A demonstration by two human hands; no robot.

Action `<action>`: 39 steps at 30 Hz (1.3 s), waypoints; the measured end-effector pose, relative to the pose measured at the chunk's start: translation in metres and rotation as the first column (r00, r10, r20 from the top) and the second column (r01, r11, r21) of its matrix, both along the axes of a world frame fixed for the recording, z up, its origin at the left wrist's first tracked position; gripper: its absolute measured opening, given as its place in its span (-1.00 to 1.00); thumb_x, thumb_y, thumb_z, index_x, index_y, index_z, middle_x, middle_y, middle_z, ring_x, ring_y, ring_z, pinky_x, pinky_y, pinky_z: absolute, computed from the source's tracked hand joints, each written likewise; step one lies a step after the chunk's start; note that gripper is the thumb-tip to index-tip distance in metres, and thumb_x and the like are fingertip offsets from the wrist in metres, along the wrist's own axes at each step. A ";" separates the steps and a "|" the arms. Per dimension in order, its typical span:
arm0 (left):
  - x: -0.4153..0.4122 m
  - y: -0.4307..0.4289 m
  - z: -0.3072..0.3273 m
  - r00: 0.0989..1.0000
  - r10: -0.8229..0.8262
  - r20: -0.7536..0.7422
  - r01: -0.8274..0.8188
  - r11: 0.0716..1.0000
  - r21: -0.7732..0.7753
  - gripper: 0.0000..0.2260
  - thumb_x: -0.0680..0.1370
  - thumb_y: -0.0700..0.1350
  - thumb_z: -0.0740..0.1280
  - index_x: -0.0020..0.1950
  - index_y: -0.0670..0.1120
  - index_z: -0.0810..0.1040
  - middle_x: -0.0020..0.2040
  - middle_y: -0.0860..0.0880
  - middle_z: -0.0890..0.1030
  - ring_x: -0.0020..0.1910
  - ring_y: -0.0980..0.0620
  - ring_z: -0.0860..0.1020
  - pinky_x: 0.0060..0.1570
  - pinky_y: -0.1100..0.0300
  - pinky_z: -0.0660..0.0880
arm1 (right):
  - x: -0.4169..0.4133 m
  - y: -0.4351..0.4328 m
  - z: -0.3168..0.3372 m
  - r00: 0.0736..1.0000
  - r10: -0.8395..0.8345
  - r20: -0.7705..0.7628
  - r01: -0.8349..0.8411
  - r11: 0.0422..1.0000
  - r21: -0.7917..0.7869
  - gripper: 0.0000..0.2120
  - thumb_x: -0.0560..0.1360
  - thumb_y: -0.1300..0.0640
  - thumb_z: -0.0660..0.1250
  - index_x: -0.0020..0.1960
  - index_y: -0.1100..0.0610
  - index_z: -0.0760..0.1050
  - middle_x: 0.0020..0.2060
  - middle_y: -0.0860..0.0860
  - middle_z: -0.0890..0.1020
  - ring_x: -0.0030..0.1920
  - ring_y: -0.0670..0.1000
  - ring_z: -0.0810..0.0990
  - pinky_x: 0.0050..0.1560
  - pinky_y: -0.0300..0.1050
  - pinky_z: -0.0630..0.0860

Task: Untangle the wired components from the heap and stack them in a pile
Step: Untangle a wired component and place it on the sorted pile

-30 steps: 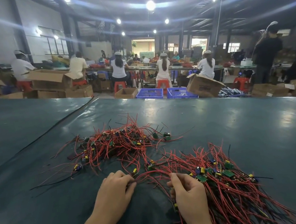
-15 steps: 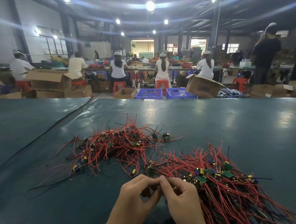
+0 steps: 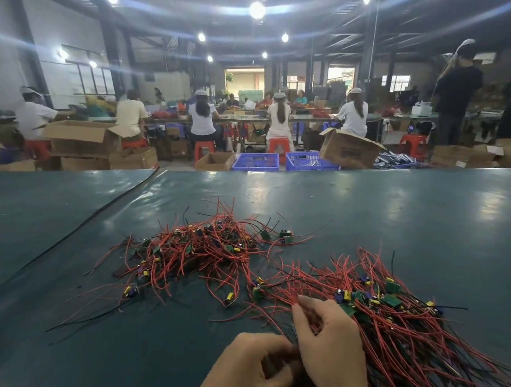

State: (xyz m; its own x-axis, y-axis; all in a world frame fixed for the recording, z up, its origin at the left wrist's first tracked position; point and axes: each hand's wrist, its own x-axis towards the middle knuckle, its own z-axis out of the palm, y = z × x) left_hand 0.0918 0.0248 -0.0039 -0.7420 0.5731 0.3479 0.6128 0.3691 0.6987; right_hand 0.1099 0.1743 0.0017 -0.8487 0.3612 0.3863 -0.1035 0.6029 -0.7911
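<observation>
Untangling, half done.
The right grip [image 3: 329, 346] pinches wires [image 3: 277, 294] at pile [image 3: 394, 321], left grip [image 3: 247, 366] curled (hold unclear); 11 o'clock heap [image 3: 203, 252] pending.

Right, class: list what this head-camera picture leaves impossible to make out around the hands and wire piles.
Head view: what the left hand and right hand hold, hidden by curled fingers and blur.
Near pile: lower end cut off by the bottom edge.
Heap: component count too tangled, too small.

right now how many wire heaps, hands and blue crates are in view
wire heaps: 2, far tangled heap and near pile
hands: 2, left hand and right hand
blue crates: 2
total: 6
</observation>
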 end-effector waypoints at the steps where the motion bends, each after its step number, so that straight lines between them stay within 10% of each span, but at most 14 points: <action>1: -0.003 -0.003 -0.004 0.989 0.079 -0.121 -0.084 0.996 -0.036 -0.85 0.50 0.01 0.34 -0.01 0.05 0.66 -0.11 0.17 0.64 -0.11 0.24 0.54 -0.07 0.13 0.53 | 0.001 0.000 -0.001 1.000 -0.003 0.031 0.001 0.998 0.069 -0.78 0.55 -0.02 0.33 0.19 -0.11 0.58 -0.14 -0.19 0.52 -0.18 -0.20 0.51 -0.22 -0.29 0.43; 4: -0.013 -0.013 -0.010 0.891 0.256 -0.375 -0.322 0.938 -0.125 -0.71 0.53 0.09 0.29 0.20 0.08 0.61 0.30 0.17 0.50 0.33 0.19 0.39 0.30 0.09 0.40 | 0.004 -0.005 0.002 0.997 0.020 0.071 -0.032 0.985 0.170 -0.73 0.55 -0.03 0.33 0.25 -0.19 0.52 -0.09 -0.19 0.46 -0.21 -0.22 0.48 -0.32 -0.31 0.38; 10: -0.031 -0.029 -0.021 0.891 0.350 -0.288 -0.449 0.765 -0.461 -0.41 0.60 0.30 0.02 0.58 0.15 -0.01 0.58 0.14 -0.15 0.56 0.14 -0.12 0.48 0.13 -0.07 | 0.003 -0.020 -0.001 0.965 0.214 -0.154 -0.207 0.977 0.060 -0.87 0.50 0.13 0.42 0.05 0.02 0.66 -0.24 -0.15 0.52 -0.21 -0.17 0.53 -0.23 -0.41 0.42; 16: -0.035 -0.033 -0.023 0.846 0.422 -0.327 -0.526 0.762 -0.378 -0.48 0.60 0.22 0.09 0.53 0.14 0.13 0.47 0.16 0.21 0.45 0.12 0.17 0.40 0.17 0.13 | 0.002 -0.024 -0.009 0.936 0.349 -0.045 -0.341 0.931 0.134 -0.82 0.54 0.05 0.36 0.12 0.01 0.63 -0.15 -0.18 0.56 -0.12 -0.19 0.54 -0.07 -0.35 0.47; 24: -0.043 -0.035 -0.026 0.866 0.421 -0.271 -0.500 0.754 -0.425 -0.60 0.62 0.19 0.08 0.47 0.21 0.24 0.55 0.16 0.15 0.51 0.13 0.09 0.44 0.10 0.02 | 0.003 -0.020 -0.007 0.962 0.274 -0.003 -0.271 0.954 0.127 -0.83 0.56 0.03 0.31 0.09 -0.02 0.64 -0.20 -0.18 0.55 -0.19 -0.18 0.53 -0.17 -0.38 0.44; 30: -0.040 -0.037 -0.020 0.824 0.491 -0.284 -0.557 0.794 -0.242 -0.77 0.54 0.18 0.27 0.14 0.19 0.33 -0.01 0.26 0.46 0.07 0.17 0.40 0.13 0.23 0.26 | 0.003 -0.019 -0.007 0.963 0.269 0.032 -0.271 0.956 0.113 -0.83 0.57 0.02 0.31 0.09 -0.03 0.64 -0.18 -0.17 0.57 -0.16 -0.16 0.55 -0.11 -0.31 0.49; 39: -0.034 -0.032 -0.007 0.739 0.520 -0.430 -0.514 0.846 0.141 -0.84 0.50 -0.07 0.44 0.07 -0.04 0.63 -0.03 0.12 0.58 -0.03 0.08 0.52 0.03 0.17 0.42 | 0.001 -0.021 -0.002 0.953 0.294 0.070 -0.285 0.951 -0.118 -0.83 0.57 -0.03 0.30 -0.18 -0.11 0.59 -0.26 -0.09 0.63 -0.21 -0.20 0.58 -0.20 -0.30 0.50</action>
